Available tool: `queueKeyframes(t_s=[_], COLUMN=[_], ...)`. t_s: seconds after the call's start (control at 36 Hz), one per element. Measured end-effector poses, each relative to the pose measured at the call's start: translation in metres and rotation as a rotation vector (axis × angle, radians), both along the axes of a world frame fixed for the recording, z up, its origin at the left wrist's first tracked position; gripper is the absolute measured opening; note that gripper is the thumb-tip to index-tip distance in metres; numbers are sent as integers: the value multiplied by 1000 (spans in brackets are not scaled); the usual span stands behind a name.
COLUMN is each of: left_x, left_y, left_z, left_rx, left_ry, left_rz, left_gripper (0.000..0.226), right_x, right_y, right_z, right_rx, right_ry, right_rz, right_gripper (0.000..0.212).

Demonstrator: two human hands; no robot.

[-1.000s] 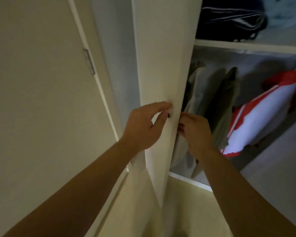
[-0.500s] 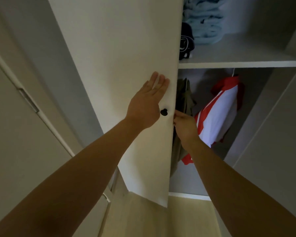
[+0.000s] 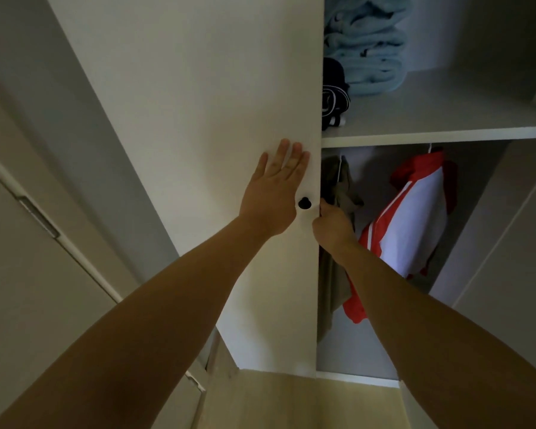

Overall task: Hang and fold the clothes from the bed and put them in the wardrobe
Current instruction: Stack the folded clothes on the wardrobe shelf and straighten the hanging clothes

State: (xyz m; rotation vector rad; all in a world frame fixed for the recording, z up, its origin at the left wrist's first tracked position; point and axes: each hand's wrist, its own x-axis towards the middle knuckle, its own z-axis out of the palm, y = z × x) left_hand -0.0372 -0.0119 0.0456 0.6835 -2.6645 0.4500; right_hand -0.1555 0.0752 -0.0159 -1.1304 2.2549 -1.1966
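Note:
My left hand (image 3: 274, 190) lies flat with straight fingers against the white wardrobe door (image 3: 205, 119), just left of its black knob (image 3: 304, 203). My right hand (image 3: 333, 224) has its fingers curled round the door's right edge at knob height. Inside the wardrobe a red and white jacket (image 3: 415, 224) and an olive garment (image 3: 338, 193) hang below a shelf (image 3: 437, 133). On that shelf lie folded light blue clothes (image 3: 365, 48) and a dark folded garment (image 3: 334, 97).
A second white door (image 3: 508, 249) stands open at the right. A pale door with a metal hinge (image 3: 39, 218) is at the left. The wardrobe floor edge (image 3: 356, 377) and beige floor (image 3: 291, 400) lie below.
The door has swung across to cover the wardrobe's left part. My left hand went from gripping the door's edge to lying flat on its face; my right hand stays at the edge.

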Motion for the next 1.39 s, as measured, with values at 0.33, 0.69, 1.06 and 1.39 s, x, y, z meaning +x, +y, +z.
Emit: queueKeyframes(t_s=[0.33, 0.69, 1.06, 1.39], left_x=[-3, 19, -29, -24], left_y=[-6, 67, 231, 290], left_z=[-1, 26, -28, -30], left_rx=[-51, 463, 1059, 1158], left_ry=[-14, 272, 290, 30], left_rz=[7, -470, -1112, -1132], left_gripper=[81, 38, 27, 42], right_x=[-12, 18, 87, 41], right_y=[-11, 99, 333, 416], right_z=[2, 20, 52, 92], right_rx=[100, -193, -438, -273], right_ry=[34, -74, 110, -63], right_rz=[11, -457, -1461, -1368], right_gripper=[33, 28, 42, 63])
